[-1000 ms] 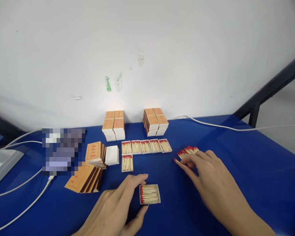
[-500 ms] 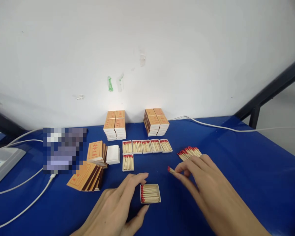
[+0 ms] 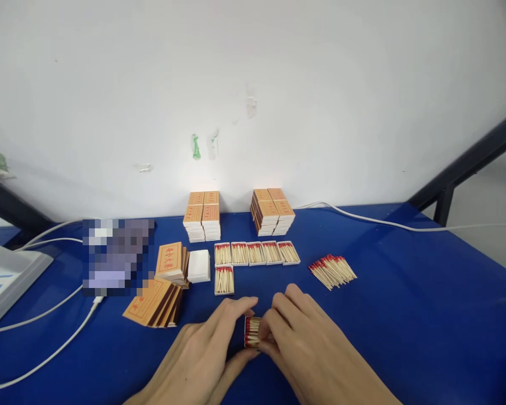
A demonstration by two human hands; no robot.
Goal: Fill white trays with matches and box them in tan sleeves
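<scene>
A small white tray of red-tipped matches point(image 3: 252, 331) lies on the blue table point(image 3: 425, 315) close to me. My left hand point(image 3: 202, 357) grips the tray's left side between thumb and fingers. My right hand point(image 3: 303, 343) lies over the tray's right part, fingers pressed together on the matches; whether it holds a match is hidden. A loose heap of matches point(image 3: 332, 270) lies to the right, apart from both hands.
Several filled trays point(image 3: 256, 252) form a row, with one more point(image 3: 224, 279) below its left end. Two stacks of orange matchboxes point(image 3: 202, 215) point(image 3: 272, 211) stand by the wall. Orange sleeves point(image 3: 156, 298), a white tray stack point(image 3: 199, 265), white cables point(image 3: 46, 360) and a grey device point(image 3: 4, 275) lie left.
My right hand picked a match from the loose heap and carried it left and down onto the tray. My left hand stayed on the tray.
</scene>
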